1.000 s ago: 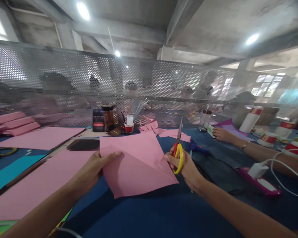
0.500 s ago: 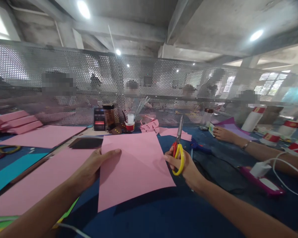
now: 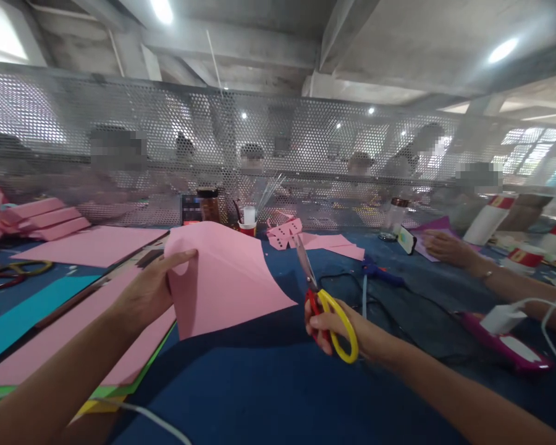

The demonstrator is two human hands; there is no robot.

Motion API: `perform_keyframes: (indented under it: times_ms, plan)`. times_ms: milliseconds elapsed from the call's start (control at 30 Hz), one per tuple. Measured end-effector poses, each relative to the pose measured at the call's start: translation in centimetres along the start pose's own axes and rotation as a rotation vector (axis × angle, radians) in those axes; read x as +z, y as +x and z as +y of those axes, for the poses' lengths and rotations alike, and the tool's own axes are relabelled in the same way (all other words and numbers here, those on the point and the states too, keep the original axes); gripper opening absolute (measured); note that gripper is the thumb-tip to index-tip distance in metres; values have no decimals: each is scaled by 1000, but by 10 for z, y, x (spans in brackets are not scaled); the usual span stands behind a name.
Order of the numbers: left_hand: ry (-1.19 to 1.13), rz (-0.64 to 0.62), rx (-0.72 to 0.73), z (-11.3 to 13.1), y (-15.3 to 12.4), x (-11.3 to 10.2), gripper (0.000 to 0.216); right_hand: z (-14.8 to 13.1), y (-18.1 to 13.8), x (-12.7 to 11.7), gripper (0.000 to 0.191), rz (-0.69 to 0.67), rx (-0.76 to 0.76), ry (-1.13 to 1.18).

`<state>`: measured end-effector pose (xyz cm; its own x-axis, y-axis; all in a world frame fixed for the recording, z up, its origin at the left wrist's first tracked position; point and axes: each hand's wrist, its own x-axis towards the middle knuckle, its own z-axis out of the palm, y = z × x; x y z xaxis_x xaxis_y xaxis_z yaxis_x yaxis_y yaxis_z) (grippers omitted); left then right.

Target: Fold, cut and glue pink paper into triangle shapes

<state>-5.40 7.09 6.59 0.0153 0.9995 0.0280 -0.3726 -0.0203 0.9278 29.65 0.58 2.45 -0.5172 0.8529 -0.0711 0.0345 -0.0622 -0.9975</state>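
My left hand (image 3: 151, 290) pinches the left edge of a pink paper sheet (image 3: 222, 281), which is lifted and curved above the blue table (image 3: 269, 383). My right hand (image 3: 338, 327) grips red-and-yellow scissors (image 3: 322, 296) by the handles, blades shut and pointing up and to the left. The scissors sit just right of the sheet's lower right corner, not touching it.
Large pink sheets (image 3: 92, 244) and coloured card (image 3: 23, 315) lie at left. Pink scraps (image 3: 306, 238), a red cup (image 3: 249, 225) and a jar (image 3: 208, 207) stand by the perforated metal screen (image 3: 278, 161). Another person's arm (image 3: 482, 272) rests at right, near a pink device (image 3: 505, 343) with a white cable.
My left hand has raised and curled the pink sheet leftward. My right hand has dropped lower with the scissors, and their blades now tilt left instead of standing upright.
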Motion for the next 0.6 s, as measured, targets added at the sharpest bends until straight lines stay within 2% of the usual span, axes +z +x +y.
perform_keyframes:
  times_ms: [100, 167, 367, 600]
  plan:
    - [-16, -13, 26, 6, 2, -3, 47, 5, -1, -9, 29, -152, 53, -41]
    - [-27, -7, 49, 9, 4, -7, 44, 5, -3, -14, 35, -207, 81, -38]
    - [-83, 71, 119, 17, 12, -23, 32, -2, -7, -17, 39, -271, 126, -3]
    - [-75, 93, 120, 16, 21, -33, 33, -15, -13, -13, 47, -405, 156, -142]
